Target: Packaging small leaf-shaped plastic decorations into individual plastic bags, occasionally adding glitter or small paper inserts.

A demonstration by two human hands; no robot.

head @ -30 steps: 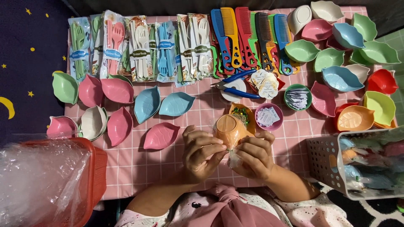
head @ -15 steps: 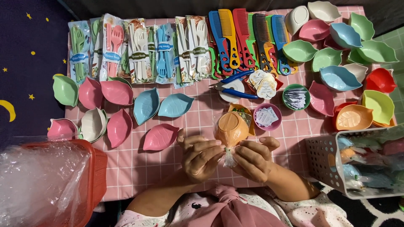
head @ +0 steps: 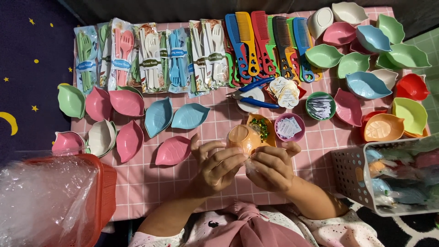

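Observation:
An orange leaf-shaped bowl wrapped in clear plastic [head: 241,136] is held above the pink checked tablecloth [head: 151,183] between both hands. My left hand [head: 216,165] grips the gathered plastic below the bowl from the left. My right hand [head: 270,168] pinches the same twisted plastic neck from the right. Just behind the bowl sits an orange dish with green and gold twist ties [head: 262,128]. A pink leaf bowl [head: 173,150] lies left of my left hand.
Packaged cutlery sets [head: 151,57] and coloured combs [head: 267,43] line the far edge. Leaf bowls [head: 366,50] fill the right and left sides. Blue-handled pliers [head: 254,93], small tag dishes [head: 289,127], a red basket with plastic bags [head: 55,196] and a white basket [head: 393,176] surround me.
The wrapped orange bowl has tilted and dropped lower toward the table. My fingers have closed tighter on the plastic neck, with the hands drawn closer together.

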